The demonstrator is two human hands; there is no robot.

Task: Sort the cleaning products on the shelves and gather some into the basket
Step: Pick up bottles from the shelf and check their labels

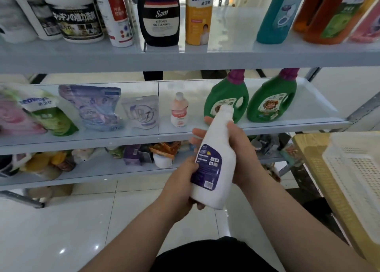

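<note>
Shelves (185,57) of grey metal are set over glossy white floor (61,230), two baskets (329,158) at right. A white, purple-labelled bottle (221,148) is held tilted before the middle shelf, gripped low by the left hand (181,189), high by the right hand (242,154). Two green jugs (226,98), one pink bottle (179,111) and three pouches (141,113) are counted there.

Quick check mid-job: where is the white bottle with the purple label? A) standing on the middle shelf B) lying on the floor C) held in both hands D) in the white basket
C: the left hand grips the white bottle low, the right hand higher.
</note>
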